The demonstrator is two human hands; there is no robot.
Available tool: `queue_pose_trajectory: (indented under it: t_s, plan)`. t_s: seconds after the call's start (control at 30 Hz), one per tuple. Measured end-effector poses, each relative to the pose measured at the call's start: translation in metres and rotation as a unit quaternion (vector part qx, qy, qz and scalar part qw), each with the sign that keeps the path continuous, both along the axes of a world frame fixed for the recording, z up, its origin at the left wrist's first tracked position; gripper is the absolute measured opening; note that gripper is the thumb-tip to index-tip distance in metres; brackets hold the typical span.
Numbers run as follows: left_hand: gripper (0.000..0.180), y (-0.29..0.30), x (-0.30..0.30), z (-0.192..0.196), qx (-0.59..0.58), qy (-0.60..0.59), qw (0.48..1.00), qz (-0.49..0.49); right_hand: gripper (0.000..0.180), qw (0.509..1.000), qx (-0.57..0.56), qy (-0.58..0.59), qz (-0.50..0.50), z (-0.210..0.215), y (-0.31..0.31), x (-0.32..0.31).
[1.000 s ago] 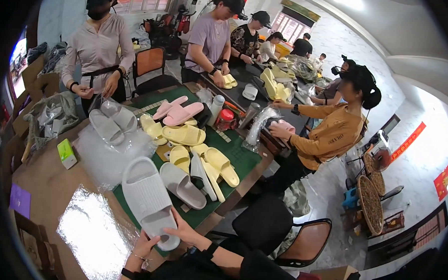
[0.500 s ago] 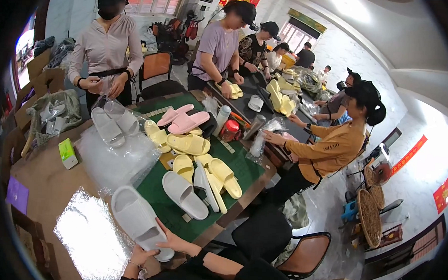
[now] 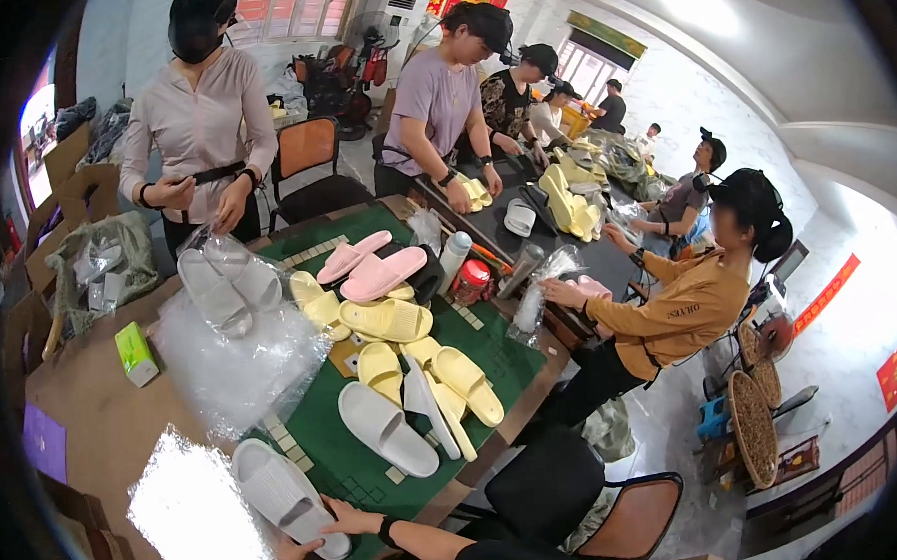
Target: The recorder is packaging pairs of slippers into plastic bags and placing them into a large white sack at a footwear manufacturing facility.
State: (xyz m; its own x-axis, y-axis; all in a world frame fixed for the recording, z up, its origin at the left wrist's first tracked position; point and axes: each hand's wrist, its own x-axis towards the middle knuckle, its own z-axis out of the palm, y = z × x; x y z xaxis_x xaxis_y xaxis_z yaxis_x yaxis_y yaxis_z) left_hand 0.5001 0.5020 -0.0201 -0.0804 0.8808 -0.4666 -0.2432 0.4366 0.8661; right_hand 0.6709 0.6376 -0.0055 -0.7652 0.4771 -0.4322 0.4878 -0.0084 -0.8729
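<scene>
A light grey slipper (image 3: 279,491) with a ribbed strap lies at an angle at the near side of the table, between both my hands. My right hand (image 3: 351,519) grips its right edge near the heel, fingers over the rim. At the lower left of the heel, my left hand (image 3: 294,552) holds the slipper from the side, partly cut off by the picture's lower edge. Whether a second slipper lies beneath is hard to see. Beside it on the left is a shiny sheet of clear plastic bags (image 3: 193,504). Another grey slipper (image 3: 389,430) rests just beyond on the green mat.
Yellow slippers (image 3: 385,320) and pink slippers (image 3: 384,275) are heaped on the green mat (image 3: 308,404). Across the table a person (image 3: 204,109) holds bagged grey slippers (image 3: 228,285). A red-lidded jar (image 3: 472,278), a bottle (image 3: 456,255) and a chair (image 3: 628,518) are right.
The view has shifted, so the table sits lower in the picture. My hands and the grey slipper have come slightly nearer to me. Both hands keep hold of it.
</scene>
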Motion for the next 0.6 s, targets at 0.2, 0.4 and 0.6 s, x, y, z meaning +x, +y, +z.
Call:
queue_pose_trajectory:
  t_s: [0.2, 0.4, 0.6]
  plan:
    - [0.067, 0.034, -0.005, 0.053, -0.083, -0.045, 0.996, 0.008, 0.113, 0.999, -0.002, 0.044, 0.001, 0.008, 0.011, 0.008]
    - [0.067, 0.034, -0.001, 0.036, -0.092, -0.059, 0.994, 0.011, 0.112, 0.999, -0.028, -0.017, 0.031, 0.027, 0.017, 0.007]
    - [0.067, 0.049, 0.003, 0.021, -0.092, -0.067, 0.993, 0.016, 0.119, 0.997, -0.065, 0.002, 0.036, 0.008, 0.012, 0.003]
